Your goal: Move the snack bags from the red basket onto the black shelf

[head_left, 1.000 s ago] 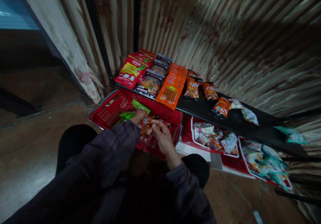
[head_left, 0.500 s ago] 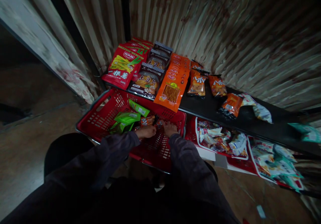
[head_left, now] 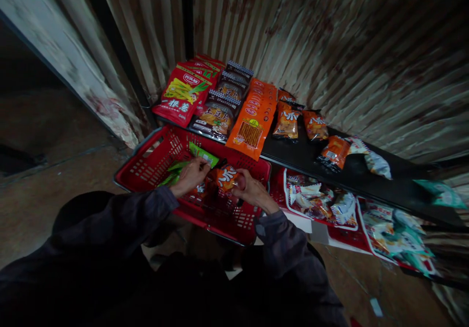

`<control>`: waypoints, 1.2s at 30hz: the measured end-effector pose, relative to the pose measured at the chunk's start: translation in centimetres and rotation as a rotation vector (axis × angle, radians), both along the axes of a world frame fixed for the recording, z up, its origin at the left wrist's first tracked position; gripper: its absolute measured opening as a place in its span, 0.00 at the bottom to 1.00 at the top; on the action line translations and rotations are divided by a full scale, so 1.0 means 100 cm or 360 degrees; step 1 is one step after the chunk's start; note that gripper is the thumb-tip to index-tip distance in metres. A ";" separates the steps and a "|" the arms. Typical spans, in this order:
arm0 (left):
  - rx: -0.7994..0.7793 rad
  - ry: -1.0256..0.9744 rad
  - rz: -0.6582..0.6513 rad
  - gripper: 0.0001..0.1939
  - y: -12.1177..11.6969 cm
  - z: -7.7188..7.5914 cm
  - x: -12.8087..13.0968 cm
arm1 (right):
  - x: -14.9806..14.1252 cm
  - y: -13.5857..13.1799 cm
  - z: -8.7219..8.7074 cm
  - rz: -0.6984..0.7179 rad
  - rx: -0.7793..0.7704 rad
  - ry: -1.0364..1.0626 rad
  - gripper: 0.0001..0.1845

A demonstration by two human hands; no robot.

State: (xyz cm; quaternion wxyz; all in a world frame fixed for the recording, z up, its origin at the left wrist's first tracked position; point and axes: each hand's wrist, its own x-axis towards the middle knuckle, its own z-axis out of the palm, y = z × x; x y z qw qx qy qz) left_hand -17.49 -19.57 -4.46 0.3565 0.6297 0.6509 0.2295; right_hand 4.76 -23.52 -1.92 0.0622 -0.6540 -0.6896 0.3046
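My right hand [head_left: 252, 189] grips an orange snack bag [head_left: 226, 177] with white lettering, held over the red plastic basket [head_left: 146, 163]. Just left of it, my left hand [head_left: 191, 175] is closed with its fingertips bunched together. What those fingers pinch, if anything, I cannot make out. Green snack bags [head_left: 202, 154] lie in the basket behind and beside my left hand, partly covered by it. Another orange packet shows in part below the left fingers.
A black shelf [head_left: 286, 158] runs along the basket's far side. It bears red bags [head_left: 183, 95], dark potato-chip bags [head_left: 216, 114], flat orange packets [head_left: 252, 117] and small orange bags [head_left: 287, 122]. Lower right are baskets of white packets [head_left: 311, 197] and teal packets [head_left: 395, 234].
Both hands have come up from the basket's bottom and moved apart, the left one leftward. The right hand now holds up an orange snack bag.
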 end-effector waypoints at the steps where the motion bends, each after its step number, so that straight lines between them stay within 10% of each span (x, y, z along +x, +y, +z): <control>1: -0.0009 -0.0185 0.0087 0.15 0.002 0.001 -0.003 | 0.000 -0.004 0.004 0.0021 0.0035 0.0051 0.37; 6: -0.0288 -0.0931 -0.0055 0.20 0.013 0.016 -0.012 | 0.001 -0.009 0.019 0.0211 0.0286 0.0401 0.36; 16: -0.0083 -0.0871 -0.0224 0.17 0.025 0.041 -0.012 | -0.003 -0.014 0.012 0.0174 0.0232 0.0936 0.39; 22: 0.0071 -0.0548 -0.0577 0.14 0.020 0.046 -0.003 | -0.006 -0.004 0.008 -0.0208 0.0271 0.1490 0.29; 36: 0.0077 -0.0805 -0.0511 0.16 0.024 0.072 0.025 | -0.005 0.018 0.024 -0.0806 0.0394 0.1903 0.15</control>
